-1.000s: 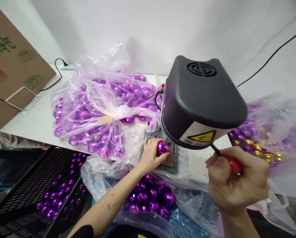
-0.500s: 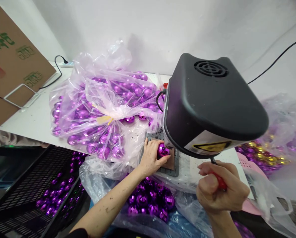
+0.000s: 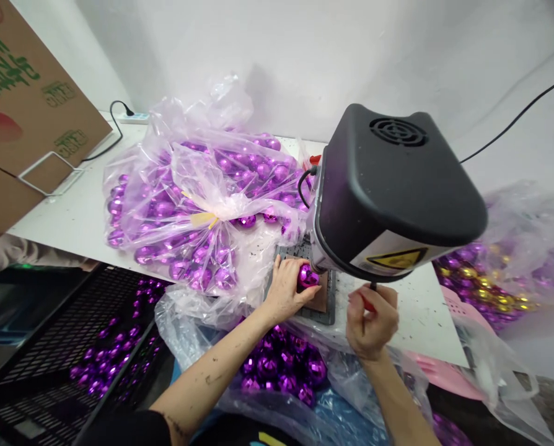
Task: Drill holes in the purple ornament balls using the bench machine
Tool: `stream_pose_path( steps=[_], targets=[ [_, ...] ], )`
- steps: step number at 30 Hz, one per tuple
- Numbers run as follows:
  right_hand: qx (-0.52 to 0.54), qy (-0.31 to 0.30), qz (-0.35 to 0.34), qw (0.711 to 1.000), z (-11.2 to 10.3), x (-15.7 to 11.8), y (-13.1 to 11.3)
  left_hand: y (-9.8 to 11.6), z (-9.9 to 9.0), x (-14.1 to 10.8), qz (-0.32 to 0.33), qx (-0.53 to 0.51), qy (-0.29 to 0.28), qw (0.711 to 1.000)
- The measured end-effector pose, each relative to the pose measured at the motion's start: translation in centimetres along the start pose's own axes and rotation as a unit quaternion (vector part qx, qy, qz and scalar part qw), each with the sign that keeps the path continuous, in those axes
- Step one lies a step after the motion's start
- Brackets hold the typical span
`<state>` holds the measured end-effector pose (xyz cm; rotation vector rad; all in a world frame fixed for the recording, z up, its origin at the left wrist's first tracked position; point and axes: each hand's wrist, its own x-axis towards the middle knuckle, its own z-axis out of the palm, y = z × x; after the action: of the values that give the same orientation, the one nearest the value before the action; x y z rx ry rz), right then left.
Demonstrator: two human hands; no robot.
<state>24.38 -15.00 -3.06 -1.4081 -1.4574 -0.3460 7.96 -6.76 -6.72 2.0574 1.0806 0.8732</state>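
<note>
My left hand (image 3: 287,285) pinches a shiny purple faceted ball ornament (image 3: 308,276) between thumb and fingers. The ball sits over a brown pad on a grey base plate (image 3: 326,313), close under the nose of a black machine head (image 3: 398,186) with a yellow warning label. My right hand (image 3: 372,319) is wrapped round a red lever handle (image 3: 366,302), whose dark shaft goes up under the machine. Part of the handle is hidden by my fingers. Below the plate, a clear plastic bag holds several loose purple ball ornaments (image 3: 284,365).
A tied clear bag (image 3: 221,207) full of purple balls covers the table's left part. A cardboard box (image 3: 30,124) stands at far left. Below it is a black crate (image 3: 30,365) with purple balls. At right are a pink basket (image 3: 444,371) and a bag of purple and gold balls (image 3: 495,285).
My right hand has moved left and inward with the red lever handle, turning it. My left hand stays at the plate holding the ball. The view has shifted slightly.
</note>
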Motion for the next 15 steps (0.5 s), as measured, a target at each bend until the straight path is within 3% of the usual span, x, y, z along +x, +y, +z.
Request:
stream_pose_path(
  steps=[5, 10, 13, 15],
  targets=[
    [-0.028, -0.008, -0.023, 0.999, -2.5, 3.1, -1.3, 0.0, 0.1, 0.2, -0.004, 0.015, -0.009, 1.0],
    [-0.039, 0.048, 0.051, 0.997, -4.6, 10.5, -3.1, 0.3, 0.0, 0.2, -0.002, -0.001, 0.011, 1.0],
    [-0.024, 0.033, 0.08, 0.996, -4.3, 13.8, -3.7, 0.7, -1.4, -2.1, -0.025, -0.045, 0.046, 0.998],
    [-0.019, 0.023, 0.089, 0.996, -4.0, 14.6, -3.8, 1.1, -2.7, -5.0, -0.022, -0.066, 0.031, 0.997]
  ],
)
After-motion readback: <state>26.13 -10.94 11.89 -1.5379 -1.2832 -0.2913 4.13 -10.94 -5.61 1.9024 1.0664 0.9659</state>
